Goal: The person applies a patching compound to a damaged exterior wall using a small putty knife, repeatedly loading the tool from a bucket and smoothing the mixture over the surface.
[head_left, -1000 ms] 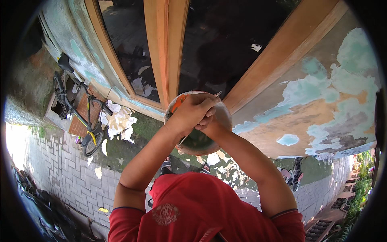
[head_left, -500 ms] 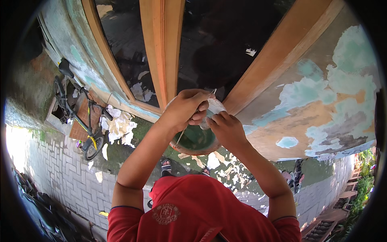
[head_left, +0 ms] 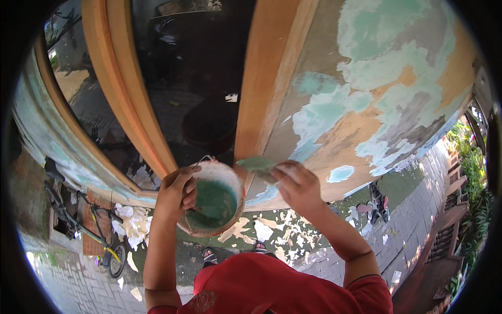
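My left hand [head_left: 177,193] is closed at the left rim of a round bucket [head_left: 241,189] and grips its thin wire handle [head_left: 204,161]. Pale green paste [head_left: 212,204] coats the bucket's inside, and a thin stick-like piece crosses the rim below my fingers. Just right of the bucket, my right hand [head_left: 298,186] is wrapped round a flat putty knife [head_left: 256,163], slightly smeared by motion. Green paste lies on its blade, which points left toward the bucket rim. The knife's grip is mostly hidden by my fingers.
A wall [head_left: 334,131] with patches of pale green filler rises ahead right, beside an orange-brown window frame [head_left: 266,78] and dark glass. Torn paint flakes [head_left: 293,230] litter the ground around my sandalled feet. A bicycle [head_left: 99,230] stands at left; several shoes [head_left: 376,204] lie at right.
My view has swung right toward the patched wall. My right hand has moved away from my left and out from over the bucket, with green paste now showing on the knife.
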Demonstrator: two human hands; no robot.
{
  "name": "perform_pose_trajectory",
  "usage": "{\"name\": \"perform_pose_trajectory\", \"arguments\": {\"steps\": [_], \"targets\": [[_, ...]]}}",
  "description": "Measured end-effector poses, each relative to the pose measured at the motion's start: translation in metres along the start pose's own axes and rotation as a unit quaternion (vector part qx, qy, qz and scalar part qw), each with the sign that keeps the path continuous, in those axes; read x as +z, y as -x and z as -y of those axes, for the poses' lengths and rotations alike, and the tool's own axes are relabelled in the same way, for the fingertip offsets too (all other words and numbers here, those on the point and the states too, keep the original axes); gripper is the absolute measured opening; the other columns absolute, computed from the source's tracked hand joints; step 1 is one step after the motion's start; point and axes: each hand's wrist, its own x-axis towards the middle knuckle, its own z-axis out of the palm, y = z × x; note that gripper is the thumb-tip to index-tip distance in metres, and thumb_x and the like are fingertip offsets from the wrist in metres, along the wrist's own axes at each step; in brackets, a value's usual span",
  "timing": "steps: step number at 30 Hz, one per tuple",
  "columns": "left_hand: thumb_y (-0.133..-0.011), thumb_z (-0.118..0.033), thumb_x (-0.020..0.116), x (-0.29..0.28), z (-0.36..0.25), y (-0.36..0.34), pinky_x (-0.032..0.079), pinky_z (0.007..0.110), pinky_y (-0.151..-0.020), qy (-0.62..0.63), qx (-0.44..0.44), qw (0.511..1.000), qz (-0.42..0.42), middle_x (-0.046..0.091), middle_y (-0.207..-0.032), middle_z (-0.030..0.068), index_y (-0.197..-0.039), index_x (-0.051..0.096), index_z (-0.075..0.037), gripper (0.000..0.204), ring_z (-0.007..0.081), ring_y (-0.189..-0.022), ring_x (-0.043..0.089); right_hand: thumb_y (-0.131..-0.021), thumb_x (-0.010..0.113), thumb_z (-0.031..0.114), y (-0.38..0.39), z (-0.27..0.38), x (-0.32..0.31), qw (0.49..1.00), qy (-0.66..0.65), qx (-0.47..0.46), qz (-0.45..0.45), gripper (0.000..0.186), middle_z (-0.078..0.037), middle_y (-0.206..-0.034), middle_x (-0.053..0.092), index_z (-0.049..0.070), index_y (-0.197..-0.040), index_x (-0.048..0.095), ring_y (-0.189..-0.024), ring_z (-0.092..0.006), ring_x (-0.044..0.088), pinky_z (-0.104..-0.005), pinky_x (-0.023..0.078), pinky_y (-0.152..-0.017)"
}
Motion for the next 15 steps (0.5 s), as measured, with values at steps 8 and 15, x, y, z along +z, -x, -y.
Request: {"name": "perform_pose_trajectory", "arguments": {"steps": [8, 15], "targets": [[-0.096, -0.023, 0.055, -0.036, 0.055, -0.003, 0.024, 0.023, -0.035, -0.01, 0.005, 0.999, -0.053, 0.041, -0.061, -0.0028, -0.11, 0.06, 0.001, 0.028, 0.0065, -0.041, 0.035, -0.09, 0.058, 0.003, -0.074, -0.074, -0.116, 0.994, 0.037, 0.098, -0.013, 0.014, -0.015, -0.095, 0.063, 0.004, -0.103, 0.057, -0.084, -0.0373, 0.061, -0.0427, 0.05, -0.071], [-0.096, -0.02, 0.054, -0.078, 0.095, -0.01, 0.024, 0.024, -0.036, -0.004, -0.013, 0.992, -0.124, 0.042, -0.061, -0.0024, -0.108, 0.06, 0.001, 0.025, 0.0068, -0.041, 0.035, -0.095, 0.055, 0.01, -0.12, -0.099, -0.121, 0.987, 0.129, 0.091, 0.031, 0.018, -0.02, -0.1, 0.059, 0.002, -0.11, 0.049, -0.093, -0.0396, 0.058, -0.0464, 0.049, -0.074]]}}
